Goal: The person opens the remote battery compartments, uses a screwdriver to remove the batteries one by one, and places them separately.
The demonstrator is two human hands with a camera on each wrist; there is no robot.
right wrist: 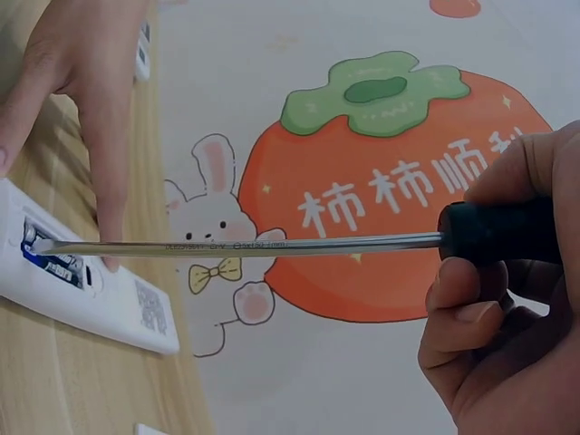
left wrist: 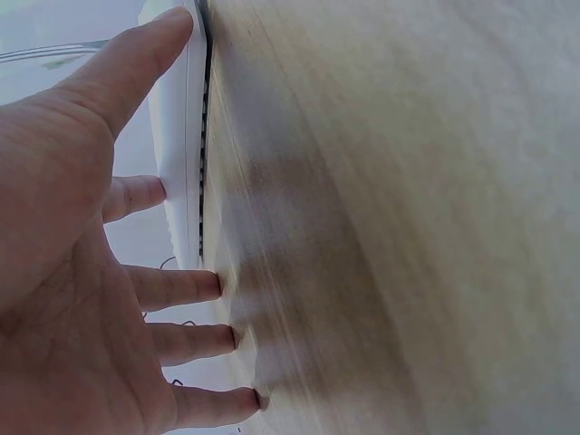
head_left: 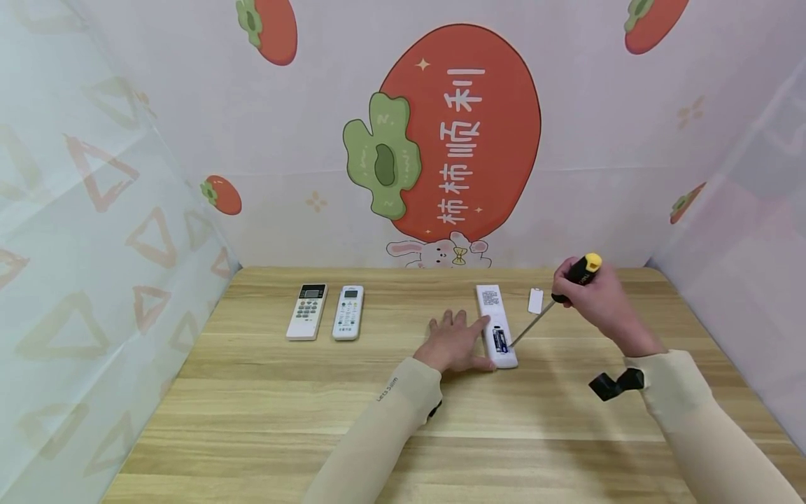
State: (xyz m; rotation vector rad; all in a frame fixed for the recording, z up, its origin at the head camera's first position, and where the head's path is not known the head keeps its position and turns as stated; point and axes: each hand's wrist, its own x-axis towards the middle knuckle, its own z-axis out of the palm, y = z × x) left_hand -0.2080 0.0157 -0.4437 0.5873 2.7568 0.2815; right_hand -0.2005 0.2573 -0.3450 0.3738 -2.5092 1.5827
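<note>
A white remote control (head_left: 491, 308) lies face down on the table, its battery compartment uncovered and batteries (head_left: 500, 341) inside. My left hand (head_left: 455, 343) rests beside it, thumb and index finger touching its left edge while the other fingertips meet the tabletop. In my right hand (head_left: 595, 297) I grip a screwdriver (right wrist: 362, 243) by its black and yellow handle. The blade slants down to the left, and in the right wrist view its tip is at the end of a battery in the compartment. The white battery cover (head_left: 535, 301) lies right of the remote.
Two more remotes lie face up at the back left: one white with a dark top (head_left: 307, 312), one white with a small screen (head_left: 348, 313). Behind the wooden table (head_left: 283, 420) hangs a printed cloth (head_left: 302, 126), with cloth sides left and right.
</note>
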